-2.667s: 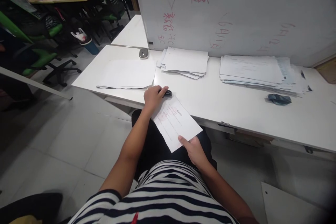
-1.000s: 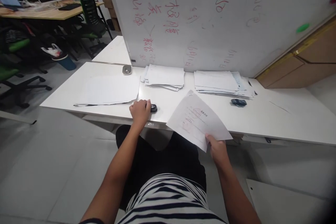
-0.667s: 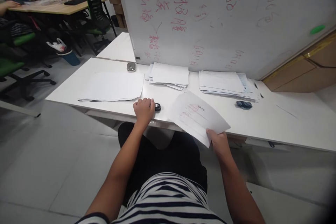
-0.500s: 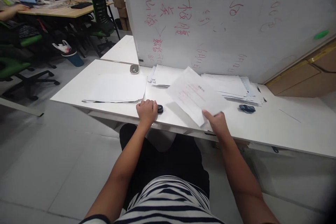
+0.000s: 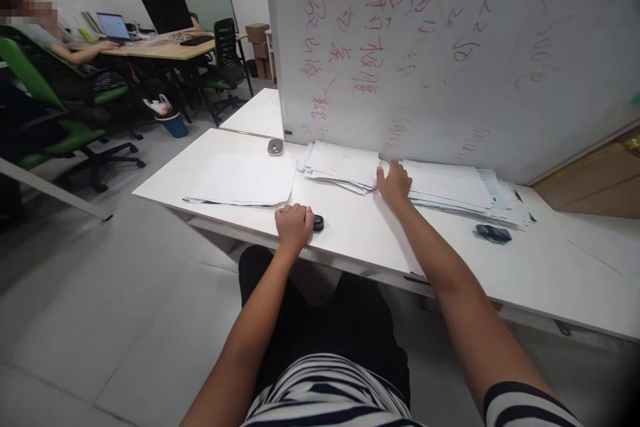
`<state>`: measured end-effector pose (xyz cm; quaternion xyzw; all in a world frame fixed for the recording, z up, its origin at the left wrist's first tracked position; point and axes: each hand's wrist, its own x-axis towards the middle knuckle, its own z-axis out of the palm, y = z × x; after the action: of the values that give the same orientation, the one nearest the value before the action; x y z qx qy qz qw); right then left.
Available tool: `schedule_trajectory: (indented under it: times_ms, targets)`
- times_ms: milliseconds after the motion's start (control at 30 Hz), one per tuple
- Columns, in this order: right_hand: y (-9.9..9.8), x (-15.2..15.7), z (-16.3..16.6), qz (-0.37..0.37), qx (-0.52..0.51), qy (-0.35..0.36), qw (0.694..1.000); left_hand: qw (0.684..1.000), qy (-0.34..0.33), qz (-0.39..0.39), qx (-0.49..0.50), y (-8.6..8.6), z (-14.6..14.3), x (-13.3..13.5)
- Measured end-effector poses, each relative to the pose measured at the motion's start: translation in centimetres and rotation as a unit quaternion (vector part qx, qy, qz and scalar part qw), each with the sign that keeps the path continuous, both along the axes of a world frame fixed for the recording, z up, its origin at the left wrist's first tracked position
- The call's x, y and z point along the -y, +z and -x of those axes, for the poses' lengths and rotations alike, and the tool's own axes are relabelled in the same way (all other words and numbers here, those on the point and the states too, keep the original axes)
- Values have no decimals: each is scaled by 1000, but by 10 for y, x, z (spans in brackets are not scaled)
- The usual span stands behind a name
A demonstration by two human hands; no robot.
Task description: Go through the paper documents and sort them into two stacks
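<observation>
On the front edge of the white desk, my left hand [image 5: 295,225] is closed over a black stapler [image 5: 319,222]. Only its rounded end shows; the rest is hidden under my fingers. My right hand [image 5: 395,181] is reached out between two paper stacks, thumb apart from the fingers. The thumb touches the right edge of the middle stack [image 5: 345,167], whose top sheet bears faint red print. My fingers lie at the left end of the right stack [image 5: 450,185]. Farther left lies another stack of white sheets [image 5: 240,180].
A whiteboard [image 5: 435,53] with red writing stands behind the desk [image 5: 360,227]. A small metallic case [image 5: 275,147] sits near the back left. On the right are a dark crumpled item [image 5: 493,233] and a cardboard box [image 5: 590,173]. Another person's arm [image 5: 85,53] shows at a desk left.
My right hand has moved away from me to the stacks; the sheet it held now appears to lie on the middle stack. My left hand stays on the stapler. The view has shifted left.
</observation>
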<state>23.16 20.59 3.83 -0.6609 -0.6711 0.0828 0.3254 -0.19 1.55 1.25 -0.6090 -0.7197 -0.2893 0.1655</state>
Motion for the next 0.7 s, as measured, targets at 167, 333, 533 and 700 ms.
schedule_trajectory:
  times_ms: [167, 333, 533, 700]
  targets:
    - [-18, 20, -65, -38, 191, 3, 981, 1000, -4, -8, -10, 0, 1, -2]
    - [-34, 26, -102, 35, 186, -57, 980, 1000, -8, -3, -20, 4, 0, -1]
    - [-39, 23, -95, -22, 182, -69, 981, 1000, -4, 21, 0, 7, -1, 0]
    - [-41, 22, -98, -52, 187, -60, 979, 1000, -6, 30, 7, 4, -1, -1]
